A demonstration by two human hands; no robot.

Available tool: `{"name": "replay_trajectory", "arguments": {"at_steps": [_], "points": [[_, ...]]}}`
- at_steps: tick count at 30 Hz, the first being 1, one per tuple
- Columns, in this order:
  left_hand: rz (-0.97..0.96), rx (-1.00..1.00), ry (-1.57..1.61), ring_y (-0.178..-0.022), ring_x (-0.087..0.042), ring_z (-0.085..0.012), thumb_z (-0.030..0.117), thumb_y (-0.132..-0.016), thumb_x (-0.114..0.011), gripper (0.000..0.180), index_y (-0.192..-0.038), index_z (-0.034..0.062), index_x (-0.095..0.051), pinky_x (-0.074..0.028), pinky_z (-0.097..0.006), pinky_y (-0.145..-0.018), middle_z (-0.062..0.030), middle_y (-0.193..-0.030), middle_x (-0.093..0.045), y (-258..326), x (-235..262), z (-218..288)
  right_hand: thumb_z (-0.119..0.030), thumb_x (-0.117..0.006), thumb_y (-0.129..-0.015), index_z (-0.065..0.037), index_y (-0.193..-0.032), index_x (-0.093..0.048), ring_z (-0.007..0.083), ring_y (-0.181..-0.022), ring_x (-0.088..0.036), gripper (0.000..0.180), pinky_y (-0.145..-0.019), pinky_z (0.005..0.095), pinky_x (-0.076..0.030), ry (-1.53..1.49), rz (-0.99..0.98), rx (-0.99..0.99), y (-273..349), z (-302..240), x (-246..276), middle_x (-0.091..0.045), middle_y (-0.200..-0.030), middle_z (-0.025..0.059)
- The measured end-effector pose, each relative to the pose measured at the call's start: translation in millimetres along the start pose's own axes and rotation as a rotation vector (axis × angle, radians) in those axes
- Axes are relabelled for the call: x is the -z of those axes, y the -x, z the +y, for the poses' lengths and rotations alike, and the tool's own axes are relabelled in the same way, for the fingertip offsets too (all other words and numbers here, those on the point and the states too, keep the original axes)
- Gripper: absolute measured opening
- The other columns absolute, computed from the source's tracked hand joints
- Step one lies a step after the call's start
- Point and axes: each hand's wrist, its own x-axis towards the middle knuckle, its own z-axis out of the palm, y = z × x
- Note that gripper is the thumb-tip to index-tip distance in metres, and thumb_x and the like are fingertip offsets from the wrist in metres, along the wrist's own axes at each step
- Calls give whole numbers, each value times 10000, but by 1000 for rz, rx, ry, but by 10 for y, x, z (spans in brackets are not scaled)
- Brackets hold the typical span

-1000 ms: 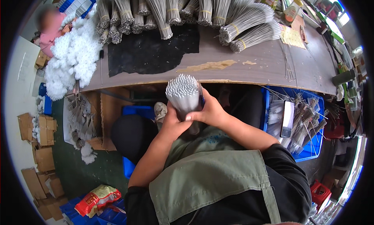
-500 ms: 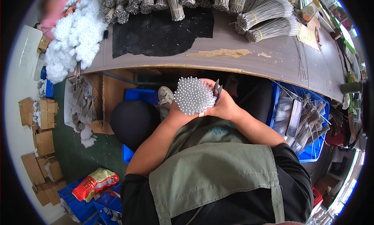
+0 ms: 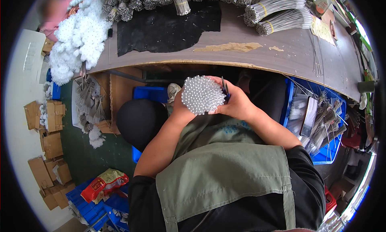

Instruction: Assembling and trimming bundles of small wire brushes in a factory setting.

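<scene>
Above my lap I hold a bundle of thin stems [image 3: 203, 95] end-on, its many pale round tips facing up. My left hand [image 3: 183, 109] is closed round its left side, the fingers mostly hidden under it. My right hand [image 3: 238, 102] grips the right side, with the thumb along the near edge. A pair of dark-bladed snips [image 3: 224, 88] also sits in my right hand, blades pointing up beside the bundle; its handles are hidden.
Banded bundles of wire stems [image 3: 277, 11] and a black mat [image 3: 167, 29] lie on the bench [image 3: 161, 59]. White bristly pieces [image 3: 76, 39] are heaped at left. A blue bin [image 3: 321, 155] at right holds wires and a phone [image 3: 309, 116]. A person [image 3: 54, 15] is at far left.
The bundle has turned a little in my hands and its tips look more evenly rounded. The snips' blades have tilted and show less. The whole view has shifted slightly.
</scene>
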Motion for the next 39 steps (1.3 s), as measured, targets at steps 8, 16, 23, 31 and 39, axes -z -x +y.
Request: {"name": "replay_trajectory", "arguments": {"at_steps": [8, 16, 23, 31, 39], "points": [[10, -2, 450, -1045, -617, -216, 78, -788, -719, 411, -1146, -7, -537, -497, -360, -920, -115, -1093, -644, 77, 4, 177, -342, -655, -895, -49, -1319, -445, 129, -750, -541, 556, -702, 290, -464, 266, -41, -148, 350, -208, 392, -604, -884, 61], [262, -352, -192, -987, -608, -233, 11, -895, -520, 206, -1097, 0, -559, -497, -377, -904, -127, -1076, -613, 32, 196, -53, -334, -490, -991, 55, -1132, -570, 174, -684, -550, 421, -659, 312, -456, 510, -118, -287, 486, -737, 331, -594, -751, 104], [73, -244, 369, -1023, -596, -213, 21, -913, -483, 230, -1127, -14, -559, -493, -346, -910, -130, -1074, -611, 110, 107, 121, -286, -534, -957, -2, -1004, -636, 362, -714, -627, 305, -646, 404, -492, 550, -184, -233, 457, -805, 158, -637, -767, 178], [238, -429, -356, -1002, -611, -203, 23, -872, -547, 241, -1109, -9, -578, -483, -311, -913, -125, -1082, -636, 99, 133, 23, -273, -524, -969, 17, -1066, -627, 347, -668, -616, 323, -608, 377, -483, 544, -178, -175, 457, -723, 120, -621, -732, 179], [238, -445, -429, -1005, -611, -209, -7, -826, -596, 261, -1086, 2, -581, -474, -315, -927, -125, -1075, -641, 111, 59, 90, -279, -532, -942, -24, -968, -658, 372, -740, -633, 286, -657, 433, -508, 609, -189, -200, 426, -722, 120, -645, -759, 187]]}}
